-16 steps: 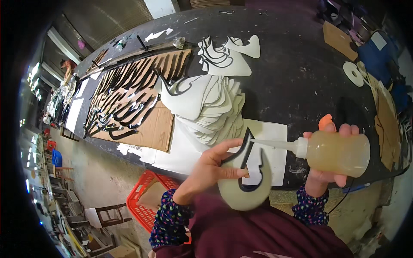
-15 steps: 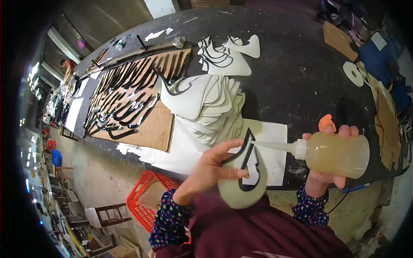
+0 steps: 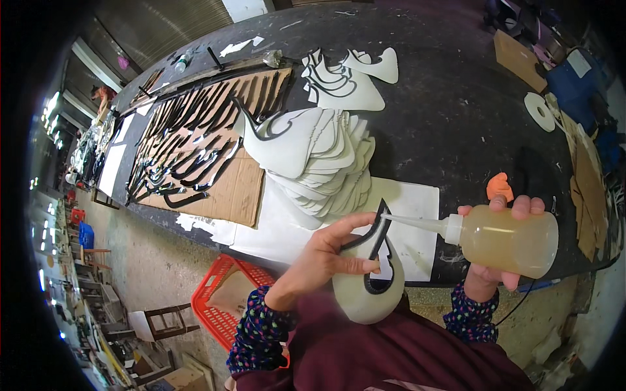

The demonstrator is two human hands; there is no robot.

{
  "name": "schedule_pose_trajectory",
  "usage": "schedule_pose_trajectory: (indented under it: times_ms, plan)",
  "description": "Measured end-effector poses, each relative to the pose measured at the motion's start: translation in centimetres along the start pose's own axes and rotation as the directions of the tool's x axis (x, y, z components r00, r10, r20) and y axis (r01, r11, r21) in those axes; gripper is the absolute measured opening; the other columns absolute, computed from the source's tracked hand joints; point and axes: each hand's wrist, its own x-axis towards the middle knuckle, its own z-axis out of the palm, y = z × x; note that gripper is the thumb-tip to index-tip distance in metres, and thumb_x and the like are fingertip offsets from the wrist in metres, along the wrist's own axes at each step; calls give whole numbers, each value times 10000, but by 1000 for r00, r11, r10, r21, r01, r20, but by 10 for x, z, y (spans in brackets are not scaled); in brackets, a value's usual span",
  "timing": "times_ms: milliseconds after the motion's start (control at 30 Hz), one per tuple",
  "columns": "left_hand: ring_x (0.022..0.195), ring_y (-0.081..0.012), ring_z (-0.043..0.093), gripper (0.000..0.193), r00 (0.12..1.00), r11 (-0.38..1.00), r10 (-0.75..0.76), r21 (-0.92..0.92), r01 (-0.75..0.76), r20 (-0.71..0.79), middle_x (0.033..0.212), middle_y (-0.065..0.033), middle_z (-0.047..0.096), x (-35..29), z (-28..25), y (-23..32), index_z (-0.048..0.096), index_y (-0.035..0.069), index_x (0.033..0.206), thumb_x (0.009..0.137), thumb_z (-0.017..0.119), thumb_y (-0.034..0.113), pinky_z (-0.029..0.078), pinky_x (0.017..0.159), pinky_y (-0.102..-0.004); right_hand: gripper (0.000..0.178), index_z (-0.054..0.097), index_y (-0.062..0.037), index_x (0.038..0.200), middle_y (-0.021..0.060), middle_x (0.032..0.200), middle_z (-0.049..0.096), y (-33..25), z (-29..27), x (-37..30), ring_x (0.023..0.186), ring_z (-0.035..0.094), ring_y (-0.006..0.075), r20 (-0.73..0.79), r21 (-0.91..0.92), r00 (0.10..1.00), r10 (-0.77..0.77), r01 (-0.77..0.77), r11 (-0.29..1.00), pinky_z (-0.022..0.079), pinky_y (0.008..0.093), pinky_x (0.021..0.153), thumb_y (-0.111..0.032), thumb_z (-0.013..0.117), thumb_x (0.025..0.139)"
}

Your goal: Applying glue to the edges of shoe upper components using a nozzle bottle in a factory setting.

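My left hand (image 3: 316,259) pinches a white, curved cut-out piece (image 3: 368,305) with black edging between thumb and fingers. The piece tapers to a black point at its top and is rounded at the bottom. My right hand (image 3: 484,275) is wrapped round a translucent squeeze bottle (image 3: 505,240) of yellowish liquid, held on its side. Its long thin nozzle (image 3: 417,223) reaches left, and the tip meets the black edging near the point. Whether liquid is coming out cannot be made out. Just beyond the pieces in my hands lies a white sheet (image 3: 417,195).
A stack of white cut-outs (image 3: 332,156) stands beyond my left hand, with black-edged pieces (image 3: 355,91) behind. Black strips lie on cardboard (image 3: 241,189) at left. An orange lump (image 3: 499,187) shows behind my right fingertips. A red basket (image 3: 212,293) sits below the dark table (image 3: 450,98).
The white piece has shifted slightly down and turned a little in my left hand. The bottle has moved slightly left, with its nozzle tip still at the black edging.
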Motion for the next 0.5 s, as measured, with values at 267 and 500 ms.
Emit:
schedule_pose_trajectory:
  times_ms: [267, 500]
  plan:
    - [977, -137, 512, 575, 997, 997, 71, 42, -72, 6, 1085, -26, 521, 3, -1, -7, 432, 35, 1247, 725, 630, -106, 466, 820, -260, 828, 334, -179, 1218, 9, 1165, 431, 1, 0, -3, 1138, 419, 271, -64, -4, 998, -9, 9, 1000, 409, 580, 902, -213, 829, 554]
    - [972, -131, 515, 581, 1000, 1000, 1, 27, -1, 1, 1071, -29, 540, 3, 0, -10, 428, 30, 1250, 723, 627, -112, 461, 821, -256, 819, 337, -189, 1208, -1, 1160, 435, -1, 3, -7, 1147, 414, 266, -151, -122, 988, -18, -1, 993, 401, 590, 901, -199, 829, 554]
